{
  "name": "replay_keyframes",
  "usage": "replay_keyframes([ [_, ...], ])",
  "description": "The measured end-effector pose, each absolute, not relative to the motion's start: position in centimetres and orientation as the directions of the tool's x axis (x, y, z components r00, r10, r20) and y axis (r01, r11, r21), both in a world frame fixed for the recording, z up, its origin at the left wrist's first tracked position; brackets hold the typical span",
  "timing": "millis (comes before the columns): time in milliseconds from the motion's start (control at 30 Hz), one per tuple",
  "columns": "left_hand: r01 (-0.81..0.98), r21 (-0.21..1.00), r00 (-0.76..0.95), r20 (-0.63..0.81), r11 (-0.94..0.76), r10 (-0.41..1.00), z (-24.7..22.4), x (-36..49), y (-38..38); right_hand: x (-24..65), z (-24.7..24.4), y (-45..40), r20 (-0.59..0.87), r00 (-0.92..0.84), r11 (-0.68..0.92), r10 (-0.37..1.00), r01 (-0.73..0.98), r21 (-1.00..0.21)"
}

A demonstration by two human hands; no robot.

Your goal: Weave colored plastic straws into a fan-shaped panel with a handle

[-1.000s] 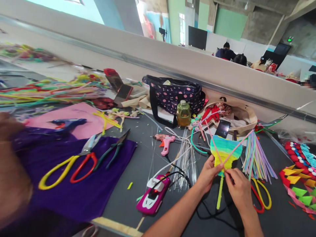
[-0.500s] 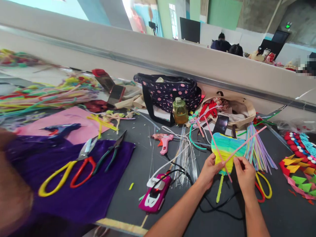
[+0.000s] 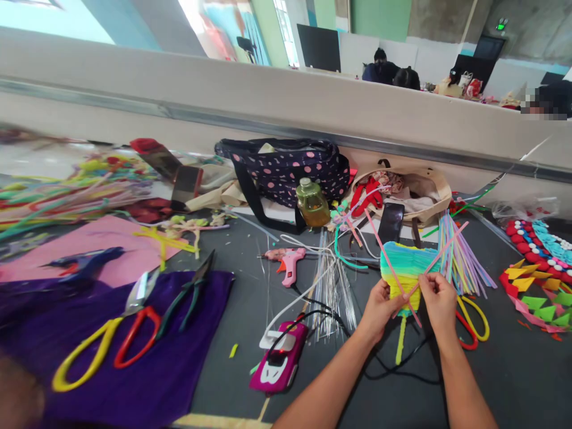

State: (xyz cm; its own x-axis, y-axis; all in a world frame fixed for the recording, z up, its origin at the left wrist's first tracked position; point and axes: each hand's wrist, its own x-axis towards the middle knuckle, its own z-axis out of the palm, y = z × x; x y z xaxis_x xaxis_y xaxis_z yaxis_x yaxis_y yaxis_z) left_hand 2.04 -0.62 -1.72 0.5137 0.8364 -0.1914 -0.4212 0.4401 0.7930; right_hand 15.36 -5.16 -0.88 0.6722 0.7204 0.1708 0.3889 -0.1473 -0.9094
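My left hand [image 3: 379, 307] grips the lower left edge of a flat fan-shaped piece [image 3: 400, 274] made of turquoise and yellow pipe cleaners, with a yellow stick [image 3: 401, 339] pointing down from it. Its thumb presses where pink pipe cleaners [image 3: 386, 250] cross in an X over the piece's face. At the right edge, my right hand [image 3: 438, 296] is closed, thumb and forefinger pinching the pink strand that slants up to the right. Beside that hand, red and yellow scissor handles [image 3: 473, 319] show, their blades hidden.
A pink glue gun [image 3: 290, 262] lies left of the hands, near wires [image 3: 333, 298] and a magenta car-shaped device [image 3: 279, 357] with cables. Farther left are scissors [image 3: 129, 322] and pliers [image 3: 192, 292] on purple cloth. A bottle [image 3: 313, 202], phone [image 3: 391, 221] and bags stand behind.
The camera view has turned slightly, so the table's things sit farther left. My right hand has slid a little up and inward along the pink pipe cleaner; my left hand keeps its grip.
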Motion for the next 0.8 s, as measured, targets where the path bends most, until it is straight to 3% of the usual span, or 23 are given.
replay_keyframes([
  [233,-0.440,0.763,0.518,-0.215,0.474,0.828,-2.4,2.1,-0.4,15.6,-1.2,-5.3,0.186,0.692,-0.119,0.698,0.368,-0.922],
  [467,-0.427,0.724,0.579,-0.241,0.542,0.779,-1.5,1.7,-0.3,16.6,-1.5,-4.8,0.159,0.790,0.037,0.592,0.171,-0.985],
  [600,-0.360,0.734,0.647,-0.249,0.576,0.721,-1.1,1.6,-0.5,17.5,-1.4,-4.8,0.035,0.768,0.099,0.640,-0.037,-0.994],
  [800,-0.294,0.785,0.726,-0.188,0.546,0.661,-1.1,1.5,-0.7,18.2,-1.5,-5.2,0.009,0.697,0.131,0.717,-0.122,-0.984],
])
